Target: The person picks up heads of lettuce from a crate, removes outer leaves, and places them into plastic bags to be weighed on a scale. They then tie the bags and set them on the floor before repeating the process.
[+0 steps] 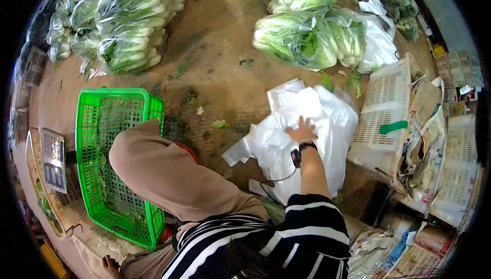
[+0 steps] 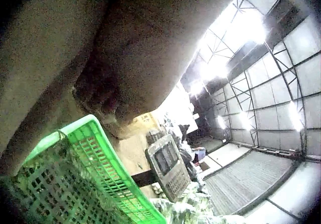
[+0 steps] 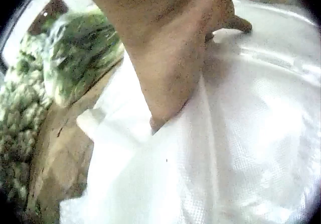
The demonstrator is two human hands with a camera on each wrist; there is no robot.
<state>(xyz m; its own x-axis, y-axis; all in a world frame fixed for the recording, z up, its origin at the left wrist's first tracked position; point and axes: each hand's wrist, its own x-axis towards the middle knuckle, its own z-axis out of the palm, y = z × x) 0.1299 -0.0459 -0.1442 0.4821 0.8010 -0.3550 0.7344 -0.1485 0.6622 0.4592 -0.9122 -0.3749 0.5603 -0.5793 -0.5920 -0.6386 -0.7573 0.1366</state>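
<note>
- Plastic bags (image 1: pixel 332 120), white and thin, lie in a loose heap on the dirt floor (image 1: pixel 220 59), just beyond our bent knee (image 1: pixel 135 148).
- Our left hand stays low by that leg, above the green basket (image 2: pixel 95 174). Its wrist view is dark and blurred, so we cannot tell whether it is open or closed.
- Our right hand (image 1: pixel 302 131) rests on top of the heap, fingers spread flat and gripping nothing.
- We judge the film slippery. It seems best to press lightly, drag the fingertips until only the top sheet wrinkles, then pinch that sheet near an edge.
- Just right of the heap stands a white crate (image 1: pixel 383 110).
- Farther off, clear sacks of leafy greens (image 1: pixel 302 38) lie well apart from our hand.
</note>
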